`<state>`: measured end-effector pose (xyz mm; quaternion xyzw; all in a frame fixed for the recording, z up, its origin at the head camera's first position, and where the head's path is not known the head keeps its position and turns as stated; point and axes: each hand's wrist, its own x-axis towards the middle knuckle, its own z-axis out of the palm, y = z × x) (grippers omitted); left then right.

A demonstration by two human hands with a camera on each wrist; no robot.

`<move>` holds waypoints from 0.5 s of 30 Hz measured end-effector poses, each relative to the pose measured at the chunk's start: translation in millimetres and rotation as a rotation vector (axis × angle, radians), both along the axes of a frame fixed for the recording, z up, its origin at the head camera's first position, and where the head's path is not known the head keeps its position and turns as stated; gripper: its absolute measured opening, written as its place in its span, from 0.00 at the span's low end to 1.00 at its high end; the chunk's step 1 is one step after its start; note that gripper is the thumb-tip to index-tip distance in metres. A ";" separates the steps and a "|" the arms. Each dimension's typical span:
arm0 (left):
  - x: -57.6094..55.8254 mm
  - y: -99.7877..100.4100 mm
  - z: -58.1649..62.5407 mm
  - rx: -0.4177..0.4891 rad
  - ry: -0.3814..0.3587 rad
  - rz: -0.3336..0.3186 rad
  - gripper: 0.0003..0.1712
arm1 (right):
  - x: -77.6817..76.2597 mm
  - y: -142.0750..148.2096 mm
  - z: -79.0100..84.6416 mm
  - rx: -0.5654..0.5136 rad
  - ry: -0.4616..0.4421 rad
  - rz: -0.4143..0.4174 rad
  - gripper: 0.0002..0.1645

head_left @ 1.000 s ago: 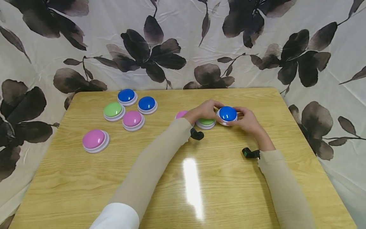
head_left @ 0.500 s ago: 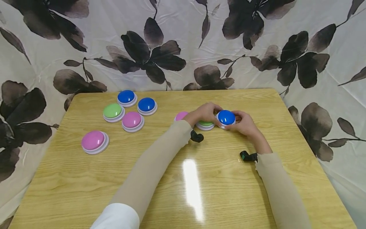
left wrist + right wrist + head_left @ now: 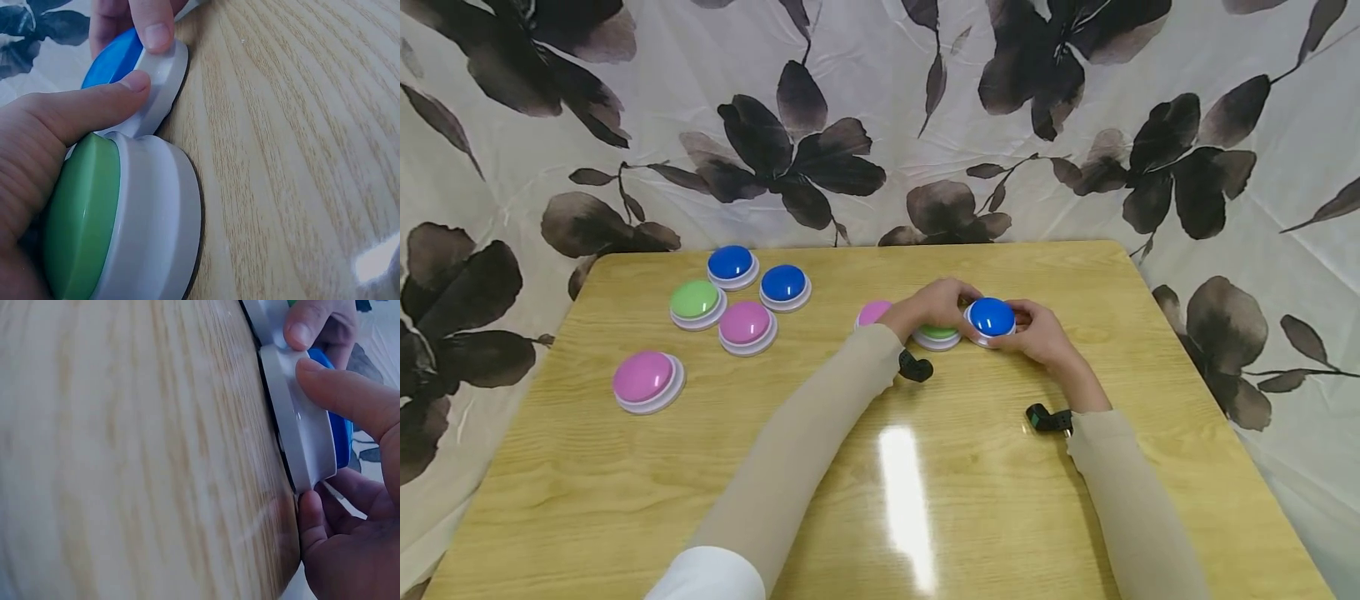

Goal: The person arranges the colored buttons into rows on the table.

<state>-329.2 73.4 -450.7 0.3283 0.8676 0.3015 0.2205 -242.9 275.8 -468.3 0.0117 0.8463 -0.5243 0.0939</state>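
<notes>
A blue domed push button [image 3: 991, 317] with a white base sits between both hands on the table. My right hand [image 3: 1039, 332] grips its base from the right, the thumb along the near side and the fingers around the far right side. From the left, my left hand [image 3: 936, 305] holds the same base, its thumb on the near rim in the left wrist view. A green push button [image 3: 147, 219] stands under the left hand, its white base right against the blue one's. The left wrist partly hides a pink push button [image 3: 872, 312] further left.
On the left of the wooden table [image 3: 985, 500] stand several more buttons: two blue ones [image 3: 730, 263] [image 3: 783, 284], a green one [image 3: 694, 301] and two pink ones [image 3: 745, 323] [image 3: 643, 377]. A flower-patterned cloth [image 3: 895, 100] hangs behind the table's far edge.
The blue button has shifted slightly left, closing the gap to the green button. My right hand has moved left with it, while my left hand stays nearly in place.
</notes>
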 end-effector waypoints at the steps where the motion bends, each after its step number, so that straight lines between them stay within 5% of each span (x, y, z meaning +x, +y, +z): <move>1: 1.1 -1.0 0.1 -0.006 0.001 -0.005 0.43 | 0.6 -1.5 -0.5 -0.001 -0.002 0.001 0.52; 15: 2.6 -0.4 -0.1 -0.060 0.007 -0.024 0.44 | 4.2 -1.2 -3.4 0.025 0.020 0.022 0.50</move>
